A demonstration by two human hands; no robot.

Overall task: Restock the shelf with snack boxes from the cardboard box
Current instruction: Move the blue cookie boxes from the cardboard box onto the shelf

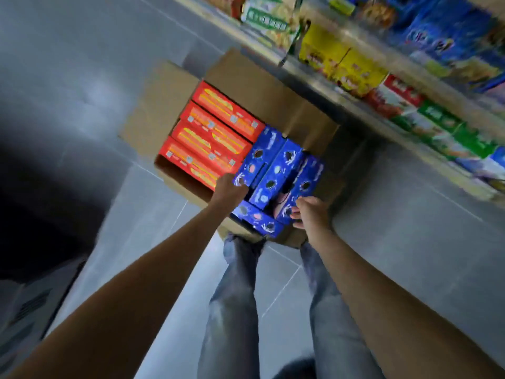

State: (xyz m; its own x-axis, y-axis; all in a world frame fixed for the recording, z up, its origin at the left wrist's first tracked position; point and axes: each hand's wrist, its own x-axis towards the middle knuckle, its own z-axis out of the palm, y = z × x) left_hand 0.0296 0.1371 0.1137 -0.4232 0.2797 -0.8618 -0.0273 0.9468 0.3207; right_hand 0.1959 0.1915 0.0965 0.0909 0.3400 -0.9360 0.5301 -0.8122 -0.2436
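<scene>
An open cardboard box (254, 77) stands on the floor in front of the shelf (355, 99). Several red snack boxes (216, 132) fill its left half, and several blue snack boxes (276, 170) stand on end in its right half. My left hand (228, 191) reaches into the box and grips the near end of the leftmost blue box (251, 162). My right hand (310, 212) grips the near end of the rightmost blue box (306, 184). One more blue box (259, 218) lies flat along the near edge. The picture is blurred by motion.
The shelf at the upper right carries yellow boxes (341, 61), green-and-red packs (426, 110) and blue packs (448, 31). Grey tiled floor (410, 228) surrounds the carton. My legs in jeans (235, 296) stand just behind it. A dark object (41, 214) sits at the left.
</scene>
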